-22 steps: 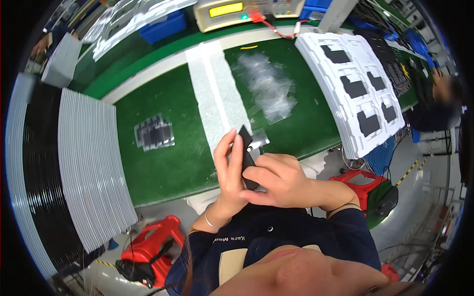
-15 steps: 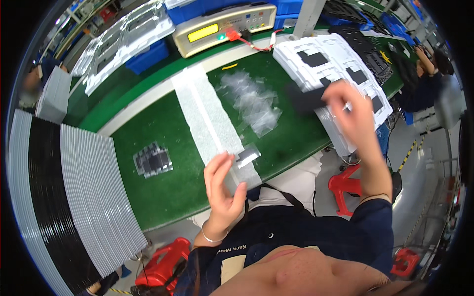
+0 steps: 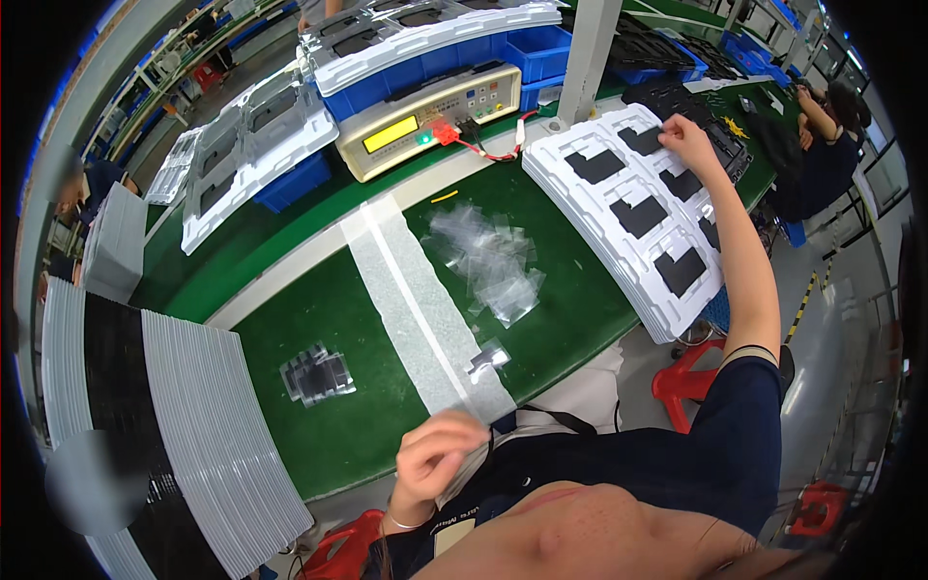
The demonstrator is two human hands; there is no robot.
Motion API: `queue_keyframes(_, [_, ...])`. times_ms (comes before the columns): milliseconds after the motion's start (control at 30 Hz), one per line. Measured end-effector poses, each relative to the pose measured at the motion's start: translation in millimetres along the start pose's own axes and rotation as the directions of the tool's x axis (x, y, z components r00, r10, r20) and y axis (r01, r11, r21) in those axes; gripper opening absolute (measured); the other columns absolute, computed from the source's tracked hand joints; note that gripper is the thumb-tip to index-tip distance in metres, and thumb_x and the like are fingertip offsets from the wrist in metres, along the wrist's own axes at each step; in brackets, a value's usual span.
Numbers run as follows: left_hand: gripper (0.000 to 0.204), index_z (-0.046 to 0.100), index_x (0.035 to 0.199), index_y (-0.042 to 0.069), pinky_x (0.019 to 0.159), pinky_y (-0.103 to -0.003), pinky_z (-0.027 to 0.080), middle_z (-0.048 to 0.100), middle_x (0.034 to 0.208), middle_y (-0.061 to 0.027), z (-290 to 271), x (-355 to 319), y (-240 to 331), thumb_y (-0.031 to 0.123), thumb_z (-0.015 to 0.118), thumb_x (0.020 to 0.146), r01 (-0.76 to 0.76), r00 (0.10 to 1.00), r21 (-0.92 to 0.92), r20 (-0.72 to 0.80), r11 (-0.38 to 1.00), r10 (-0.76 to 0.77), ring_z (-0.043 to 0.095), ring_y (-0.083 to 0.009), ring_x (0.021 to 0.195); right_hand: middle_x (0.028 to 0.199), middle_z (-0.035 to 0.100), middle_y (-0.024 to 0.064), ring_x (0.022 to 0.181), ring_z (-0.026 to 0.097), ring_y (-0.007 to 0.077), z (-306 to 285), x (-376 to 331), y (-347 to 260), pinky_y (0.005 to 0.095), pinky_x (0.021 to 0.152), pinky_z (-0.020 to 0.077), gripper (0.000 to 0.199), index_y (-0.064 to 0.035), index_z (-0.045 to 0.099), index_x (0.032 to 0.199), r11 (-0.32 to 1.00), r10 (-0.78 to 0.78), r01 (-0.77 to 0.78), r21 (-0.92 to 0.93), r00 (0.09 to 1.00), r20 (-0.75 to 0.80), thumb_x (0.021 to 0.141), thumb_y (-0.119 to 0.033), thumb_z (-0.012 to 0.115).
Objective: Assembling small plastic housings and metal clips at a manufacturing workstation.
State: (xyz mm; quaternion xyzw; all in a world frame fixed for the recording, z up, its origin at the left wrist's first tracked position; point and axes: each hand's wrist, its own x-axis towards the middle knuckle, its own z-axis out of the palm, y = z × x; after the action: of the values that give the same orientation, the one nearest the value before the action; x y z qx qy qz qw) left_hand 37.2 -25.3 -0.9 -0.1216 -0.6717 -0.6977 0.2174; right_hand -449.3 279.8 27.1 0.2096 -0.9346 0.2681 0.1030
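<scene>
My right hand (image 3: 682,133) reaches far out to the white foam tray (image 3: 590,208) at the right of the green bench. Its fingertips rest on a flat black part (image 3: 644,141) lying in one of the tray's upper pockets. Several other pockets hold similar black parts (image 3: 639,216). My left hand (image 3: 437,454) hangs near my body at the bench's front edge, fingers curled and blurred, just below the end of a grey strip (image 3: 411,295). A small shiny clear piece (image 3: 489,358) lies on that strip, close above the left hand.
A heap of clear plastic bags (image 3: 486,259) lies mid-bench, and a small pile of bagged dark parts (image 3: 317,375) to the left. A beige tester (image 3: 435,114), blue bins, white trays (image 3: 259,150) and a metal post (image 3: 583,53) stand behind. Stacked sheets (image 3: 217,435) at left; another person (image 3: 829,135) sits right.
My right hand carried the black part away from my left hand and out to the foam tray. The left hand dropped back toward my body, and the shiny clear piece now lies on the strip.
</scene>
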Motion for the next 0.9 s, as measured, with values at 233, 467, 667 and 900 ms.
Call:
queue_keyframes(233, [0.010, 0.062, 0.079, -0.002, 0.073, -0.042, 0.046, 0.063, 0.086, -0.0177, -7, 28, 53, 0.002, 0.052, 0.079, -0.176, 0.949, -0.523, 0.134, 0.834, 0.285, 0.060, -0.0304, 0.077, 0.099, 0.052, 0.0089, 0.095, 0.049, 0.0293, 8, -8, -24, 0.0378, 0.081, 0.0424, 0.035, -0.0101, 0.059, 0.094, 0.910, -0.317, 0.268, -0.315, 0.941, -0.115, 0.062, -0.009, 0.072])
queue_keyframes(467, [0.011, 0.062, 0.080, -0.001, 0.073, -0.043, 0.046, 0.063, 0.086, -0.0172, -2, 34, 97, 0.003, 0.052, 0.080, -0.198, 0.943, -0.450, 0.154, 0.871, 0.294, 0.059, -0.0302, 0.078, 0.102, 0.051, 0.0050, 0.099, 0.047, 0.0263, 33, -2, -11, 0.0399, 0.082, 0.0393, 0.029, -0.0159, 0.059, 0.090, 0.984, -0.098, 0.096, -0.148, 0.995, -0.005, 0.068, -0.028, 0.073])
queue_keyframes(667, [0.011, 0.062, 0.080, -0.001, 0.074, -0.043, 0.045, 0.062, 0.086, -0.0168, 0, 21, 109, 0.004, 0.052, 0.080, -0.150, 0.951, -0.461, 0.174, 0.875, 0.255, 0.059, -0.0300, 0.078, 0.097, 0.054, 0.0059, 0.096, 0.049, 0.0271, 39, -1, -6, 0.0396, 0.078, 0.0410, 0.032, -0.0120, 0.061, 0.090, 0.975, -0.104, 0.078, -0.209, 0.987, -0.119, 0.070, -0.036, 0.070])
queue_keyframes(900, [0.011, 0.061, 0.081, 0.000, 0.074, -0.043, 0.045, 0.062, 0.087, -0.0163, -8, 17, 122, 0.005, 0.051, 0.080, -0.125, 0.943, -0.469, 0.218, 0.874, 0.252, 0.059, -0.0297, 0.079, 0.099, 0.054, 0.0063, 0.095, 0.050, 0.0269, 35, -1, -25, 0.0388, 0.077, 0.0420, 0.030, -0.0119, 0.062, 0.091, 0.909, -0.142, 0.086, -0.408, 0.984, -0.109, 0.072, -0.034, 0.068])
